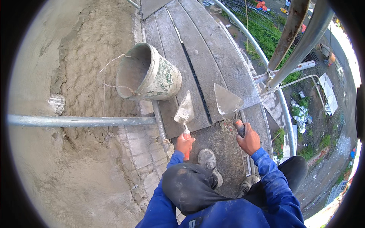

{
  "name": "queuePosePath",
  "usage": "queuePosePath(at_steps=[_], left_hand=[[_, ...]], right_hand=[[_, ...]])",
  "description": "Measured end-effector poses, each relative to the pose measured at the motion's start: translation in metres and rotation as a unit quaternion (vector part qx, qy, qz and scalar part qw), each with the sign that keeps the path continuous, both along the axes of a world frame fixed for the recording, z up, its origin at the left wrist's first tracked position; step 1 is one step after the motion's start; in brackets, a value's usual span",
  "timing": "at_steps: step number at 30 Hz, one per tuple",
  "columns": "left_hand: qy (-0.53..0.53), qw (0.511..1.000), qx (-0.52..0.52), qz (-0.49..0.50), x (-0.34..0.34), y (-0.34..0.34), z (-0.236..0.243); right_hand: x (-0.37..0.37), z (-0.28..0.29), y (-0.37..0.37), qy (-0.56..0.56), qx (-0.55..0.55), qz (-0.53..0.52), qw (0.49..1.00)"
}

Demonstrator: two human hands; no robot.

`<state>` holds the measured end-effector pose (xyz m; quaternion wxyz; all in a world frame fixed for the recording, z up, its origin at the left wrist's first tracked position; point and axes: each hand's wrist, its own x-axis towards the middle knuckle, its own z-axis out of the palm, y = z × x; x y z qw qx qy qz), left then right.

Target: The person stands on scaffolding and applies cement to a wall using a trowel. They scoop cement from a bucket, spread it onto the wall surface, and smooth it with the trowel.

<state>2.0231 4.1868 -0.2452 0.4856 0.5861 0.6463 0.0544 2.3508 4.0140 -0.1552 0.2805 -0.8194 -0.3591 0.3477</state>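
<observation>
My left hand is closed round the orange handle of a small pointed trowel, its blade smeared with mortar and pointing away from me. In my right hand is a larger trowel, gripped by its orange and dark handle, with a broad grey triangular blade over the planks. Just beyond the left trowel lies a mortar-stained bucket, tipped on its side with its mouth toward the wall. A coat of mortar lines its inside, and a thin cord is tied at its rim.
Scaffold planks with a dark gap between them run ahead. To the left, a wall carries rough wet mortar above bare blockwork. A horizontal pipe crosses to it. Right, railing tubes border a drop to littered ground.
</observation>
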Motion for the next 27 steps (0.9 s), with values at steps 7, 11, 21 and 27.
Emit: queuePosePath(at_steps=[7,11,21,27], left_hand=[[-0.296,0.916,-0.269,0.040,0.055,-0.018,0.079],[-0.165,0.983,-0.073,-0.046,0.067,-0.025,0.086],[0.136,0.909,0.139,-0.369,0.078,-0.036,0.038],[0.188,0.868,0.129,-0.441,0.093,-0.045,0.025]], right_hand=[[0.008,0.004,-0.001,0.437,0.050,-0.086,0.894],[0.006,-0.010,-0.002,0.540,0.025,-0.106,0.835],[0.004,-0.034,-0.012,0.556,-0.057,-0.122,0.820],[0.001,-0.041,-0.016,0.529,-0.051,-0.122,0.838]])
